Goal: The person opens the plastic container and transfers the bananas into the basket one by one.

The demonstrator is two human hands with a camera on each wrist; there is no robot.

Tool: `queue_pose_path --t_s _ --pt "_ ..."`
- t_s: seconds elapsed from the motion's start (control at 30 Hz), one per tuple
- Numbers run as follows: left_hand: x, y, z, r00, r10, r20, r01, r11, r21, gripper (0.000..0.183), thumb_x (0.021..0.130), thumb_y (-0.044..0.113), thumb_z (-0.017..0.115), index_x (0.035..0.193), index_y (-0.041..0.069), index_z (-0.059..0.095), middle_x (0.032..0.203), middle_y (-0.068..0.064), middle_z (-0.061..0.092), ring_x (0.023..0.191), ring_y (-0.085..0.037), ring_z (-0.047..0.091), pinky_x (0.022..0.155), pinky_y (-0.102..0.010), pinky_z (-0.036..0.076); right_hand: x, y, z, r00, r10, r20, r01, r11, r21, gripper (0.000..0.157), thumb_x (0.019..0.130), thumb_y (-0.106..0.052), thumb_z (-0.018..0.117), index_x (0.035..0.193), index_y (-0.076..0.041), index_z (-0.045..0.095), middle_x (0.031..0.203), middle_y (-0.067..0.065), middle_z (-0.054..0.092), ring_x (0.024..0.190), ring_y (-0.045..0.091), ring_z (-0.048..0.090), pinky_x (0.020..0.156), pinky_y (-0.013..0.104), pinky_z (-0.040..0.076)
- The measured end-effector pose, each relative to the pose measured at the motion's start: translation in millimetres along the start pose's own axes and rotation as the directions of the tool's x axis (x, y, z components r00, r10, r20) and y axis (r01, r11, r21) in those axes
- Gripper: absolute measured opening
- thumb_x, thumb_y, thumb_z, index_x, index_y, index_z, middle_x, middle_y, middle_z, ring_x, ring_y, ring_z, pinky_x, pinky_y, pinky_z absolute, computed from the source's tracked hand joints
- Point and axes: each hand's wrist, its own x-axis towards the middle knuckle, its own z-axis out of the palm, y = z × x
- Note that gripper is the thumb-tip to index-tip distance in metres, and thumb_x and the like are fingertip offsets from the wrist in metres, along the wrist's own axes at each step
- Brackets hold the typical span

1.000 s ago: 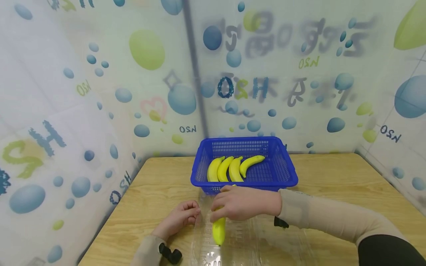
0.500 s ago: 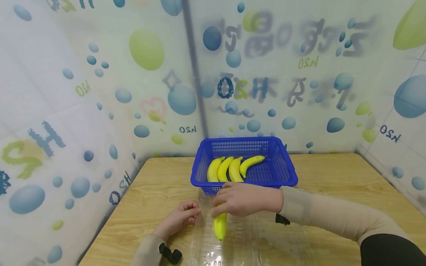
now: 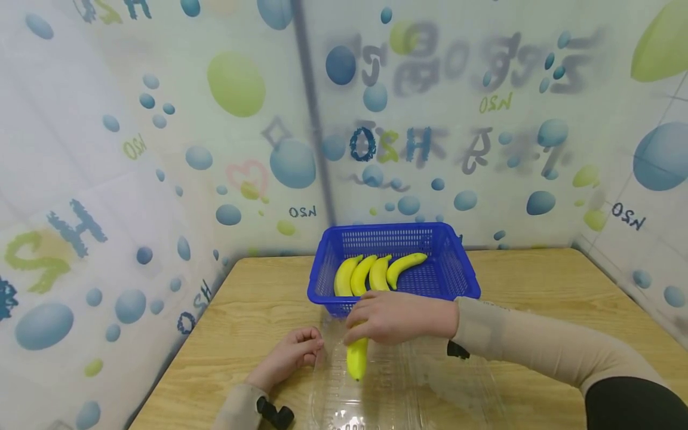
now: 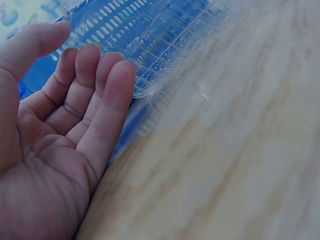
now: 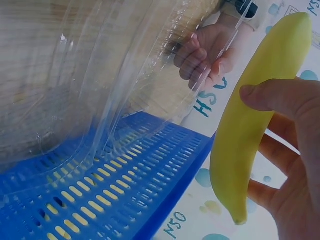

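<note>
My right hand [image 3: 378, 319] grips a yellow banana [image 3: 357, 361] near its far end, holding it over the clear plastic container [image 3: 387, 394]. In the right wrist view the thumb [image 5: 260, 97] lies along one side of the banana [image 5: 250, 120], with fingers behind it. My left hand [image 3: 292, 355] is at the container's left rim. The left wrist view shows its thumb and bent fingers [image 4: 95, 70] around the edge of the container [image 4: 165, 50]. The container's see-through walls make its outline faint, and its near edge runs out of the head view.
A blue basket [image 3: 462, 269] stands behind the container, its front right at the container's far side. Several bananas [image 3: 378, 275] lie in it on the left and middle. The wooden table [image 3: 537, 286] meets printed curtains [image 3: 403, 89] at the back and sides.
My right hand has moved slightly away from me toward the basket with the banana, whose near tip has moved up in the view. The left hand stays at the rim.
</note>
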Motion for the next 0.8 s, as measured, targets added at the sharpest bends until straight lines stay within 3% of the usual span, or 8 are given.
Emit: queue_pose_path --t_s 0.43,0.8 --pt "-0.6 0.7 0.4 1.000 0.007 0.003 -0.007 1.000 -0.008 0.014 0.099 0.005 0.047 0.088 0.011 0.055 0.079 0.003 0.059 0.071 -0.008 0.059 0.066 -0.024 0.051 -5.6 6.4 -6.1 0.997 0.065 0.045 -0.068 0.996 0.057 0.040 0.090 -0.009 0.066 0.124 -0.030 0.064 0.121 -0.010 0.062 0.116 0.009 0.054 0.101 0.031 0.040" --pt "-0.6 0.1 0.4 1.000 0.014 -0.009 -0.014 1.000 -0.001 0.015 0.098 0.003 0.047 0.088 0.011 0.055 0.079 0.003 0.058 0.071 -0.008 0.058 0.065 -0.024 0.051 -10.8 17.0 -4.8 0.999 0.053 -0.001 -0.052 0.997 0.061 0.037 0.089 -0.007 0.066 0.120 -0.026 0.065 0.118 -0.007 0.063 0.111 0.011 0.056 0.097 0.030 0.042"
